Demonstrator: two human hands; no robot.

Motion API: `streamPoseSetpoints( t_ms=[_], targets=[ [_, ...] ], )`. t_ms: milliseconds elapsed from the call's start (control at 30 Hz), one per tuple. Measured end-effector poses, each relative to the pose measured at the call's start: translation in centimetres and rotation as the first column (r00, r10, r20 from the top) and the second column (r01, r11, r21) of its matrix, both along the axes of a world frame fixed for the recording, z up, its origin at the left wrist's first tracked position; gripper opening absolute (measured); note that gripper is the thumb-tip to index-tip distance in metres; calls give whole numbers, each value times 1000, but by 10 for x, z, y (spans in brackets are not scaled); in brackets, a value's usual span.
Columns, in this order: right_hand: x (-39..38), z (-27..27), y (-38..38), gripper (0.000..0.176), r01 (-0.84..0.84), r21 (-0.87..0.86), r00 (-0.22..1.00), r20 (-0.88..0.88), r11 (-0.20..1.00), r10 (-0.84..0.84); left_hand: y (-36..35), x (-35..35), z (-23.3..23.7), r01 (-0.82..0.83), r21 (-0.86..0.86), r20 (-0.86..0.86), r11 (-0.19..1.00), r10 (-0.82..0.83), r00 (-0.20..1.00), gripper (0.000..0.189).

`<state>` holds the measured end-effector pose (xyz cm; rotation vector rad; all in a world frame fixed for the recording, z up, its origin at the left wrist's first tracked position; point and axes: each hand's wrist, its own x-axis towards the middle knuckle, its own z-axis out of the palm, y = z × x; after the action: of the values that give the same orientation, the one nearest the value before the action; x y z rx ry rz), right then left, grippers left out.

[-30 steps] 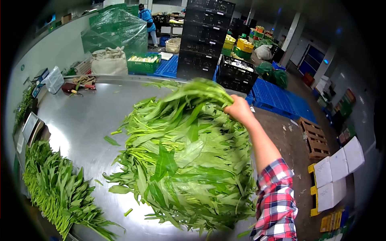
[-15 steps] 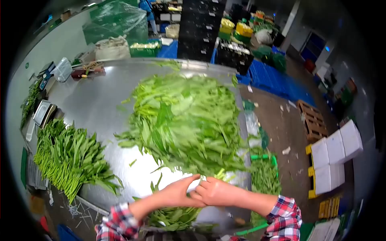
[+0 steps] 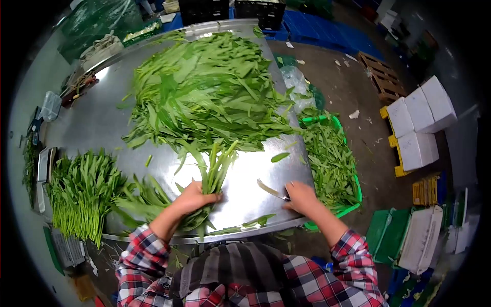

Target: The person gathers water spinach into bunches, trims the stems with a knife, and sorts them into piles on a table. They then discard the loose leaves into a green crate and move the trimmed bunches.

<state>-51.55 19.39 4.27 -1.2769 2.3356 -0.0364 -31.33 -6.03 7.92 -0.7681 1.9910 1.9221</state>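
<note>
My left hand [image 3: 197, 198] is closed round a bunch of leafy greens [image 3: 219, 166], its pale cut stems pointing up and away from me. My right hand [image 3: 302, 196] grips a small curved knife [image 3: 270, 189], whose blade points left over the bare metal. Beyond both hands lies a big heap of long-leaved greens [image 3: 204, 92] on the steel table [image 3: 250, 171]. Loose leaves [image 3: 146, 197] lie just left of my left hand. Farther left, stems toward me, is a neatly lined-up pile of greens [image 3: 84, 194].
A green basket [image 3: 356, 192] full of leaves stands against the table's right side. White boxes [image 3: 417, 123] are stacked on a yellow pallet at the right, near a wooden pallet [image 3: 381, 77]. A scale [image 3: 46, 163] sits at the table's left edge.
My hands, close together before, are now apart. The left holds a bunch of greens and the knife now shows in the right. The view has tilted down.
</note>
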Motion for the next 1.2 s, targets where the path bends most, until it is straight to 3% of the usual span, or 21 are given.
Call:
streamPoseSetpoints(
  t_ms=[67, 100, 200, 300, 333, 367, 433, 500, 633, 733, 833, 867, 900, 933, 967, 1033, 1067, 1100, 1133, 1167, 1200],
  targets=[
    [6, -23, 21, 33, 27, -48, 999, -29, 998, -29, -5, 2, -32, -96, -15, -61, 995, 94, 994, 18],
    [7, -35, 30, 30, 33, -111, 998, -57, 993, -39, 0, 0, -21, -250, 225, 56, 942, 244, 968, 18],
    [11, -43, 33, 23, 242, -259, 970, 59, 935, -235, -5, -3, -37, -187, 186, 42, 965, 182, 982, 15],
    [30, -36, 11, 23, 302, -521, 953, 185, 799, -239, 3, -9, -57, -223, 3, 38, 975, 223, 974, 12],
    [37, -25, -2, 23, 224, -565, 974, 146, 794, -171, 6, -14, -52, -213, -53, 35, 976, 215, 976, 13],
    [43, -21, -17, 23, 131, -613, 991, 104, 779, -85, 10, -17, -41, -139, -233, 73, 963, 159, 985, 20],
    [53, -19, -47, 20, -30, -650, 999, 9, 759, 48, 16, -16, -57, -92, -407, 21, 909, 110, 994, 25],
    [59, -17, -74, 18, -80, -659, 996, -27, 748, 82, 20, -18, -57, -17, -536, 27, 844, 38, 999, 30],
    [56, -22, -94, 19, -88, -643, 995, -27, 761, 92, 35, -21, -31, -101, -669, -17, 737, 121, 992, 25],
    [32, -51, -77, 23, -3, -521, 998, 49, 853, 33, 34, -6, -18, -273, -633, -198, 725, 190, 962, 21],
    [9, -39, -51, 30, 36, -245, 992, 127, 969, -5, 17, 6, -15, -491, -428, -450, 758, 293, 844, 9],
    [6, -35, -48, 34, -50, -258, 996, 56, 965, 66, 10, 6, -14, -555, -319, -470, 768, 380, 796, 8],
    [9, -19, -53, 42, -35, -310, 997, 54, 950, 54, 5, 5, -4, -548, -333, -418, 767, 401, 815, 11],
    [15, -1, -62, 51, -16, -360, 998, 56, 933, 39, -1, 1, -7, -573, -236, -483, 785, 417, 770, 12],
    [26, 6, -71, 63, 30, -522, 980, 183, 852, 78, 2, -7, 10, -591, -121, -422, 798, 497, 758, 15],
    [57, 15, -100, 85, 207, -687, 844, 485, 696, 228, 15, -29, 38, -590, 60, -363, 805, 569, 738, 22],
    [66, 10, -113, 88, 298, -665, 735, 618, 685, 280, 22, -40, 44, -570, 125, -374, 812, 570, 731, 26],
    [74, 4, -126, 91, 388, -623, 603, 729, 680, 324, 30, -52, 47, -552, 71, -473, 831, 515, 715, 27],
    [74, -1, -130, 86, 515, -575, 504, 803, 636, 318, 20, -56, 47, -384, -141, -434, 913, 292, 853, 49],
    [73, -7, -134, 82, 632, -514, 399, 857, 580, 326, 12, -58, 54, -273, -243, -469, 931, 134, 873, 65],
    [72, -1, -134, 77, 785, -438, 296, 886, 437, 356, 1, -57, 61, -167, -347, -487, 923, -25, 873, 83]
  ],
)
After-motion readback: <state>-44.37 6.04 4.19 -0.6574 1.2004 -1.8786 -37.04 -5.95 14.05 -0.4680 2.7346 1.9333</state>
